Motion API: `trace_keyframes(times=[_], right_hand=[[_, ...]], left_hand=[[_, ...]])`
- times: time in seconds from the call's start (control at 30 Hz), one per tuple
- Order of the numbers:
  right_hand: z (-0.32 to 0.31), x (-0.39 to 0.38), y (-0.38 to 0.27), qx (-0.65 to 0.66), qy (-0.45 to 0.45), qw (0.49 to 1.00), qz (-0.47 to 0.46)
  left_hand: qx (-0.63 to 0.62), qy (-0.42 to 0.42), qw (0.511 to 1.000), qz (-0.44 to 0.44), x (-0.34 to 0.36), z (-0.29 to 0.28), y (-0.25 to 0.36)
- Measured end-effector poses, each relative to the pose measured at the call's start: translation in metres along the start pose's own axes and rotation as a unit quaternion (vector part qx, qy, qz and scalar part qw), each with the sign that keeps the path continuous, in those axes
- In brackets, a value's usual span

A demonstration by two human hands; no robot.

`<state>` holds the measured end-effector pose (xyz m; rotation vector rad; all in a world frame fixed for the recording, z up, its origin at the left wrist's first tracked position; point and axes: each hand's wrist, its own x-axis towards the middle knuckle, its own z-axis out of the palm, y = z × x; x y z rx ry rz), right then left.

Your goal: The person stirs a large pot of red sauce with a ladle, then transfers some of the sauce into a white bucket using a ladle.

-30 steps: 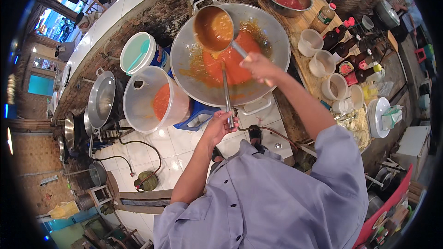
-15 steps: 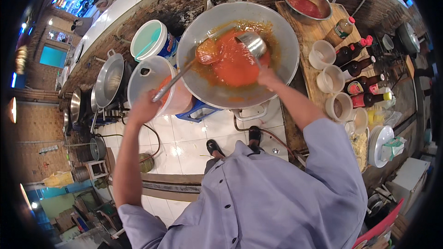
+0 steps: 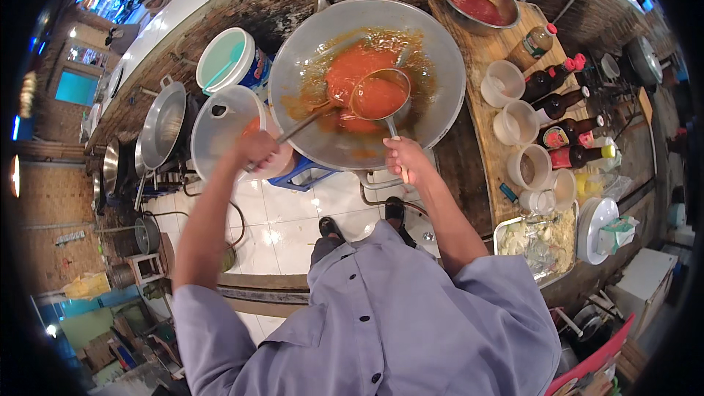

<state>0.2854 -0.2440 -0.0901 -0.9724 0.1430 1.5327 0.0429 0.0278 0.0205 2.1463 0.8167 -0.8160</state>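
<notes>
A wide grey metal wok point(image 3: 440, 81) holds thick orange-red sauce point(image 3: 367, 59) with oily brown liquid around it. My right hand point(image 3: 405, 159) is closed round the handle of a deep ladle point(image 3: 397, 128); its round bowl is filled with sauce and sits over the near part of the wok. At the wok's left edge, my left hand point(image 3: 257, 150) grips a long-handled metal utensil point(image 3: 297, 130). Its sauce-coated head lies in the sauce, beside the ladle and partly hidden by it.
Left of the wok stand a translucent tub point(image 3: 220, 139) and a white bucket point(image 3: 213, 51). A wooden board point(image 3: 469, 51) at the right carries a steel bowl point(image 3: 506, 26) of red sauce, plastic containers point(image 3: 515, 124) and several bottles point(image 3: 572, 134). A tray point(image 3: 506, 238) lies nearer me.
The ladle was tipped with its bowl turned down farther right; now it faces up, full of sauce, nearer me. My right hand has drawn back. The left utensil's head has moved lower.
</notes>
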Motion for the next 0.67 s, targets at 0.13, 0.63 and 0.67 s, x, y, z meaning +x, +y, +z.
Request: trace_keyframes(times=[0.13,0.63,0.67], right_hand=[[-0.001,-0.026,0.002,-0.009,0.034,0.999,-0.027],[0.012,0.041,-0.006,0.131,0.013,0.989,-0.072],[0.013,0.048,-0.005,0.141,0.003,0.987,-0.074]], left_hand=[[-0.379,0.134,0.91,-0.104,0.047,0.093,0.02],[0.071,0.34,0.938,0.008,-0.041,0.097,0.056],[0.082,0.323,0.943,-0.01,-0.048,0.094,0.057]])
